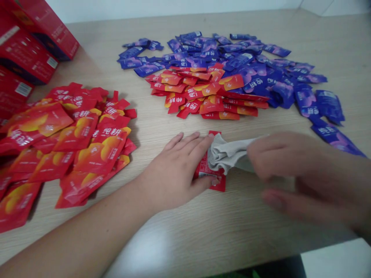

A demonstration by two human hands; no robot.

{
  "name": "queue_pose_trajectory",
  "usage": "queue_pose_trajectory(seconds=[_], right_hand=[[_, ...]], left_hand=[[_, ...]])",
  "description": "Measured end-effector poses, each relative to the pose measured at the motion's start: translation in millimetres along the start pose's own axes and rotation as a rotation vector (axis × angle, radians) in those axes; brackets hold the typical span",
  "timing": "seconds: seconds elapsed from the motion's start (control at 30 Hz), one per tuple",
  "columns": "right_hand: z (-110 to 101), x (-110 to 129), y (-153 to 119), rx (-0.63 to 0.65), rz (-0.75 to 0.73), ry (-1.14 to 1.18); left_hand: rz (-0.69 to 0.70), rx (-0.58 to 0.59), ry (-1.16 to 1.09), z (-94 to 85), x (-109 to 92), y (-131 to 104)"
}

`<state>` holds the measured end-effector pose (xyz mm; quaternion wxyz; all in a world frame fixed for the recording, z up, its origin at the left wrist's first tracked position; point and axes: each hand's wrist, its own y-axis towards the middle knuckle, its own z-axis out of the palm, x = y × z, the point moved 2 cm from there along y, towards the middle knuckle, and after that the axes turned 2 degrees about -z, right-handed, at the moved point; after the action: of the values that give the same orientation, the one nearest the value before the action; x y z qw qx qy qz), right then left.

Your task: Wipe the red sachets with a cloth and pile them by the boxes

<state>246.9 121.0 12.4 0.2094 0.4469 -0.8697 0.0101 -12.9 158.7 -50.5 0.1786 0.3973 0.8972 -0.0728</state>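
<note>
A red packet (212, 182) lies back side up on the wooden table, its barcode partly showing. My left hand (181, 170) rests flat with spread fingers on the packet's left part, the thumb across its lower end. A crumpled grey-white cloth (228, 152) touches the packet's upper right part. My right hand (301, 177), blurred by motion, holds the cloth's right end between its fingers. Just beyond the hands sits a pile of red packets (203, 92), overlapping a wide spread of blue-purple packets (256, 83).
Another heap of red-orange packets (81, 135) covers the table's left side. Red boxes (26, 46) stand at the back left. A white wall (174, 7) borders the table's far edge (185, 17). One blue packet (336, 139) lies beyond my right hand.
</note>
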Motion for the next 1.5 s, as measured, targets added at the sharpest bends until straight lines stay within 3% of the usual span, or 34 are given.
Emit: queue_pose_trajectory(seconds=[0.07, 0.23, 0.33, 0.47, 0.6, 0.73, 1.03, 1.2, 1.27, 1.33, 1.4, 1.5], right_hand=[[3, -19, 17, -0.031, -0.038, -0.201], [30, -40, 29, 0.029, -0.042, -0.05], [37, -33, 29, -0.009, -0.056, 0.046], [39, -13, 33, 0.08, -0.108, 0.133], [44, -5, 36, 0.139, 0.01, 0.153], [44, -15, 38, 0.06, 0.093, 0.089], [46, -70, 39, -0.143, 0.279, -0.139], [38, -49, 30, -0.288, 0.226, -0.052], [33, -28, 29, -0.221, 0.078, 0.128], [33, -5, 30, 0.0, -0.064, 0.335], [36, 9, 31, 0.16, -0.056, 0.389], [41, 13, 34, 0.207, 0.027, 0.371]], left_hand=[[0.004, -0.007, 0.006, 0.9, 0, 0], [-0.043, -0.003, -0.001, 1.0, -1, 2], [-0.097, 0.019, -0.001, -0.4, -2, 3], [-0.098, 0.027, 0.006, -1.3, -4, 3], [-0.096, 0.022, -0.006, -2.1, -6, 3], [-0.121, 0.035, -0.017, -3.1, -7, 4], [-0.098, 0.085, 0.021, -5.2, -4, 3], [-0.049, 0.097, 0.043, -5.0, -3, -1], [-0.06, 0.102, 0.032, -4.4, -3, -3], [-0.056, 0.108, 0.014, -3.8, -3, -3], [-0.041, 0.112, 0.005, -3.4, -3, -3], [-0.03, 0.109, 0.001, -3.5, -2, -3]])
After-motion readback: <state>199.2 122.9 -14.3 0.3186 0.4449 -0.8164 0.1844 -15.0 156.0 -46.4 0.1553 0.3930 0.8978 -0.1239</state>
